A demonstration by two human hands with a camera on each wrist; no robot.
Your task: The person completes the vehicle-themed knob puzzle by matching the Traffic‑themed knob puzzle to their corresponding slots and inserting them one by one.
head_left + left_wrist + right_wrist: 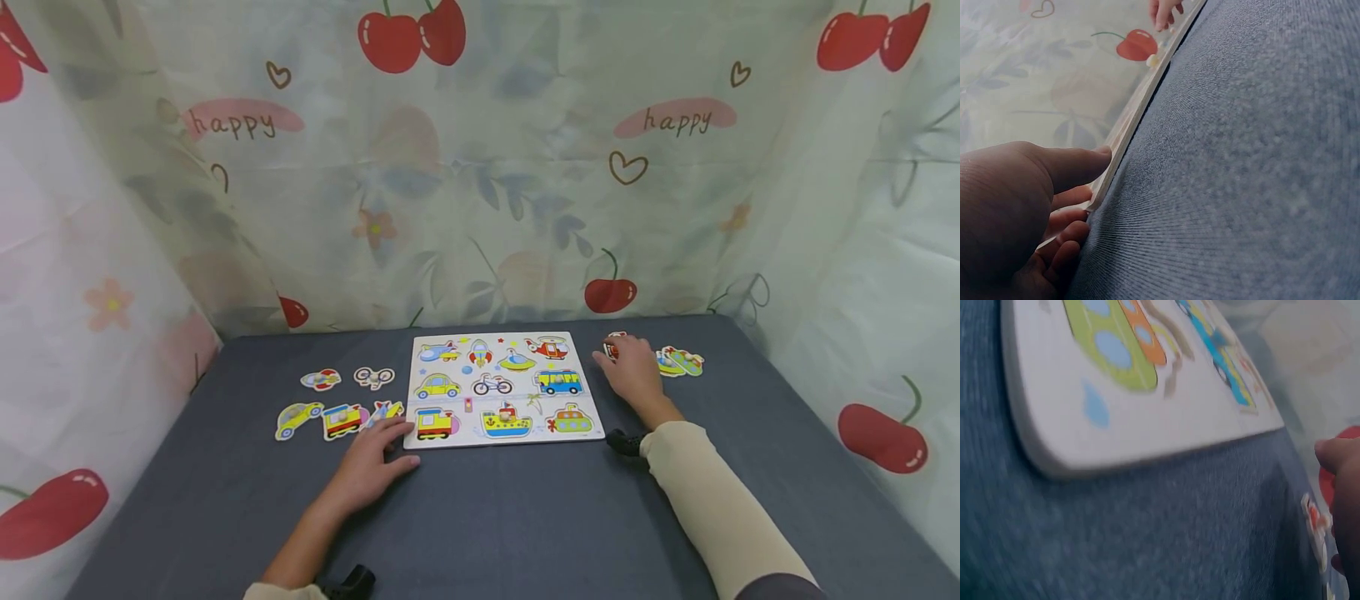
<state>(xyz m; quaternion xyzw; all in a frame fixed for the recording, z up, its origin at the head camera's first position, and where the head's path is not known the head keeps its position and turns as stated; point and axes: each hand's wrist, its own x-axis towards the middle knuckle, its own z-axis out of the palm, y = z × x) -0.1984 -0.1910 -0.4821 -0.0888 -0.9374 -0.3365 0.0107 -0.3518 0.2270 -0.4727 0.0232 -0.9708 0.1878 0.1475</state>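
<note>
A white puzzle board printed with colourful vehicles lies on the table. My left hand rests at its near left corner, thumb along the front edge and fingers loosely bent at the side, as the left wrist view shows. On the board a blue bus has a small knob. My right hand reaches past the board's right side, over a red-and-white puzzle piece. The thumb stands apart above that piece. In the head view, the fingers partly cover it.
Left of the board lie a rocket piece, a bicycle piece, a yellow car piece, a train piece and a plane piece. Overlapping green pieces lie right of my right hand. A patterned curtain surrounds the table.
</note>
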